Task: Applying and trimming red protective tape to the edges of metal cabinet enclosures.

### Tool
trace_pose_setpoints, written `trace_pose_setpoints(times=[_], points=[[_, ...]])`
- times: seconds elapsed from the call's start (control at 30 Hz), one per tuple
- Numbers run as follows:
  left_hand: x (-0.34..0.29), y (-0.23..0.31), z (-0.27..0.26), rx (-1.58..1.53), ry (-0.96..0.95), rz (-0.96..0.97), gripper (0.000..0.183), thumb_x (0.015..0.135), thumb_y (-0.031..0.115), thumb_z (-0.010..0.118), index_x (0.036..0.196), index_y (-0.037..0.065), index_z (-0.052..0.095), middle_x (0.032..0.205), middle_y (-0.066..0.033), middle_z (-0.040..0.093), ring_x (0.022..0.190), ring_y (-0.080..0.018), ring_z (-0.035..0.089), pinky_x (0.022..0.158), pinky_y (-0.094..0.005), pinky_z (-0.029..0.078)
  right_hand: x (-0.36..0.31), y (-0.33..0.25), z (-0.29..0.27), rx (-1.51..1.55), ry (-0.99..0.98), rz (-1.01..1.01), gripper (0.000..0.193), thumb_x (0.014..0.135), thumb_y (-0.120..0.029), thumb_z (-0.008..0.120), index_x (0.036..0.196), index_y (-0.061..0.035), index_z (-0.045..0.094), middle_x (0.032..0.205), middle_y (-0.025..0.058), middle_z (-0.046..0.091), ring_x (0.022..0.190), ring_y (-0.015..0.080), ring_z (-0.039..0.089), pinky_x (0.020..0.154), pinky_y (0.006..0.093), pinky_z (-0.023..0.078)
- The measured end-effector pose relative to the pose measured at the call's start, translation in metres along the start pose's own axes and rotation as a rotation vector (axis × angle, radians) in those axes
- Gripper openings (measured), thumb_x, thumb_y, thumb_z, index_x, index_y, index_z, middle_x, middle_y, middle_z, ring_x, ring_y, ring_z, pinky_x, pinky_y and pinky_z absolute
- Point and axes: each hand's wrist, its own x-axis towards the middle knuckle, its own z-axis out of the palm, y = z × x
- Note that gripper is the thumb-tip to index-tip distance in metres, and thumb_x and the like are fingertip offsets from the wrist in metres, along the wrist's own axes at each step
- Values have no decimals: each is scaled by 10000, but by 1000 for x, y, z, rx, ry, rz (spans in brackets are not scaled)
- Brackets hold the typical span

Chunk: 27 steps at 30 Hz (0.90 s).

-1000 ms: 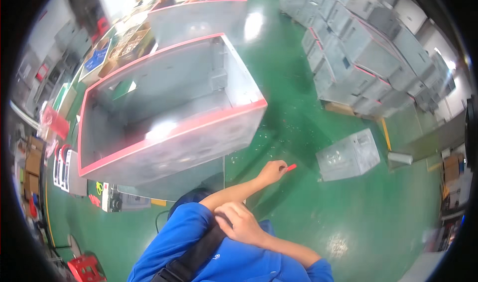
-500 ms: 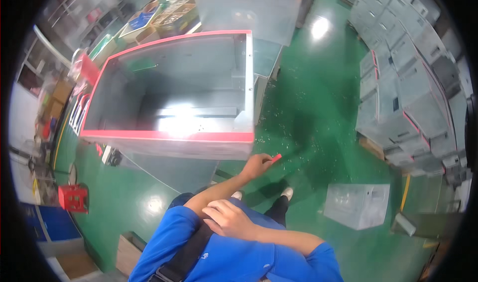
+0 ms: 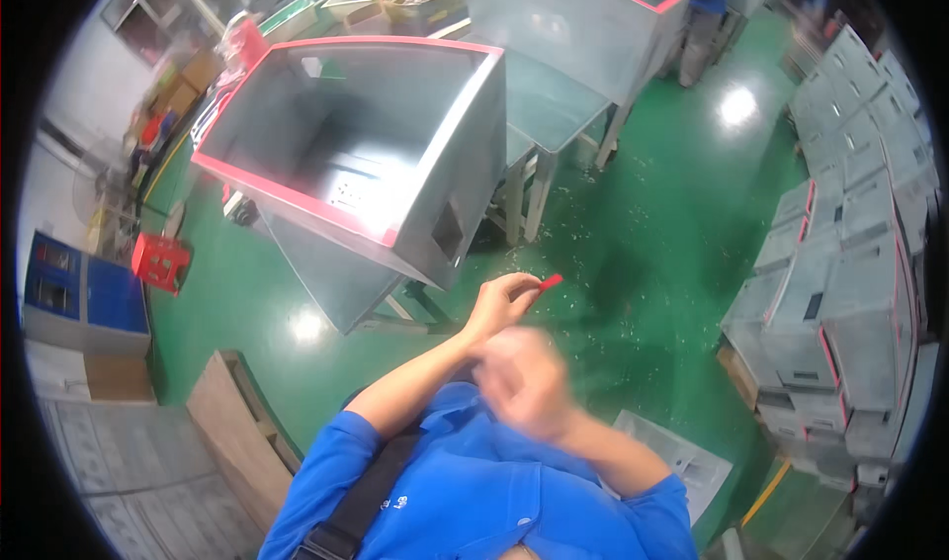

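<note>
Between the fingers of my left hand is a short red strip, its end poking out to the right. My right hand is smeared by motion, close to my left wrist and in front of my blue shirt; its fingers cannot be made out. Beyond my hands, a large open grey metal box stands tilted in view on a grey table. Pinkish-red edging runs along parts of its rim, and a square cutout shows in its near right side. Neither hand touches the box.
Another grey box with red edging stands behind, beside a table. Stacked grey boxes line the right. At left are a red stool and a wooden pallet. A grey sheet-metal piece lies on the floor at right. Far off stands a person.
My view has turned, so the box shows more of its right side. My right hand has moved from my left forearm up toward my left wrist. The red strip stays in my left hand.
</note>
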Motion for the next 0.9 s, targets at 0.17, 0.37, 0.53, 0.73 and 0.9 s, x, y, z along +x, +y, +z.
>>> trace_pose_setpoints(times=[0.17,0.37,0.53,0.73,0.9], points=[[1,33,-2,68,39,135,135,795,53,607,924,16,629,837,-113,620,758,-187,614,664,-287,477,46,76,-63,-124,-68,267,219,727,-61,630,934,-26,568,872,120,566,846,286,553,733,366,442],[25,44,-15,-45,91,170,240,796,125,634,1023,48,626,926,-113,641,812,-183,624,715,-288,487,97,75,-88,-139,-222,137,76,746,-1,611,818,-13,593,799,114,577,711,266,583,615,317,466],[-8,58,-55,-187,-65,-30,234,826,150,604,1005,1,624,827,-96,661,757,-144,635,689,-269,494,162,66,-115,-77,-289,26,103,710,59,621,793,2,600,787,94,593,713,209,575,627,283,459],[-50,73,-95,-63,73,-24,217,812,99,612,1008,6,625,800,-81,665,694,-118,636,635,-243,500,218,78,-121,110,-337,58,137,724,73,610,840,1,625,794,60,585,740,137,558,652,239,444],[-81,102,-115,23,394,-21,175,772,49,638,940,4,647,757,-79,664,667,-126,633,608,-249,498,265,83,-107,165,-384,20,200,733,56,615,924,-5,616,807,51,572,730,125,552,658,234,448]])
